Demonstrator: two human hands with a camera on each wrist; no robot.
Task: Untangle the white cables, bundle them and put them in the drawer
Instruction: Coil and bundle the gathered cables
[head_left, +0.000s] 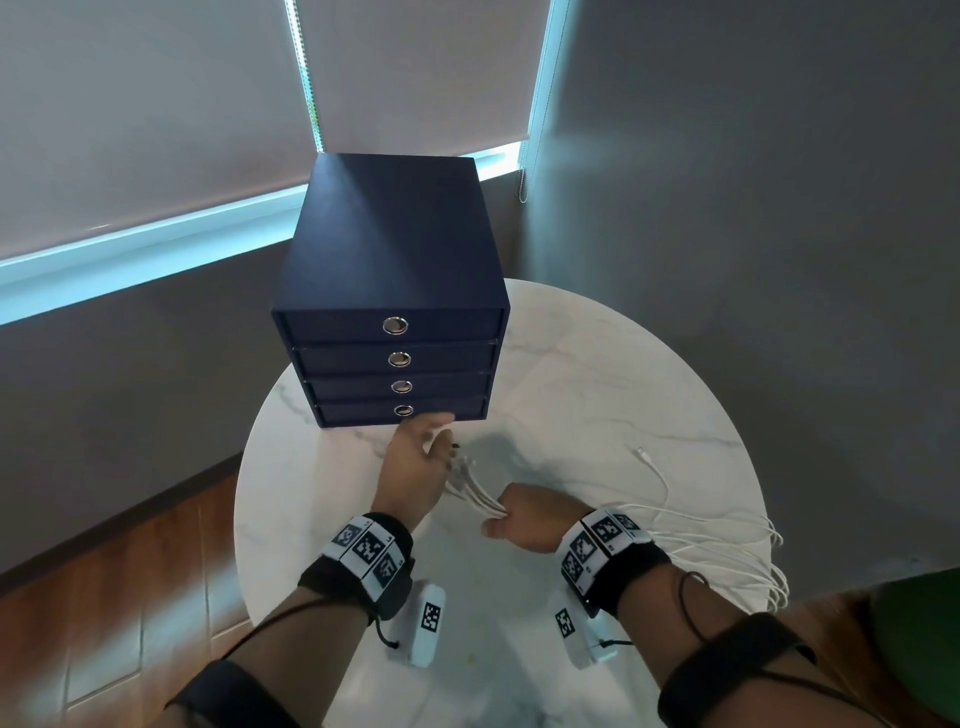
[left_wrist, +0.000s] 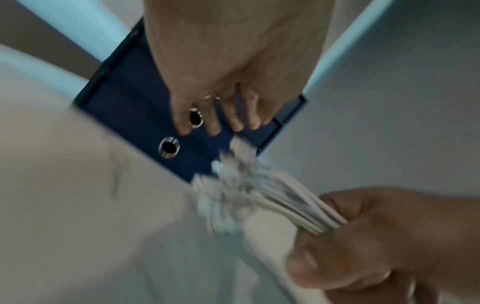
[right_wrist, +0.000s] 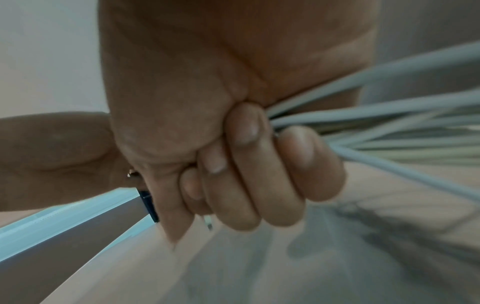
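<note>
Right hand (head_left: 524, 514) is fisted round the white cables (head_left: 475, 493), gripping the gathered strands just behind the plug ends, which fan out toward the drawer unit (head_left: 392, 291); the long tails trail off behind the wrist, over the tabletop (head_left: 597, 374) and past its right edge, with one loose plug end (head_left: 642, 452) lying apart on the marble. Left hand (head_left: 415, 457) is empty, fingers loosely spread, reaching at the bottom drawer (head_left: 402, 410), fingertips (left_wrist: 213, 129) right by the ring pulls; contact is unclear, wrist view is blurred. All four drawers look closed. Step in hand, as I read it: open a drawer while the other hand keeps the bundle. To do it well: hook one finger in the ring pull (left_wrist: 169, 147) and draw straight out, since the light unit may slide toward the tabletop edge. Bundle looks unfinished, tails are long and slack, so coil or fold them into the fist before loading, or they could snag on the drawer front. Keep the fist tight so the plugs stay aligned.
</note>
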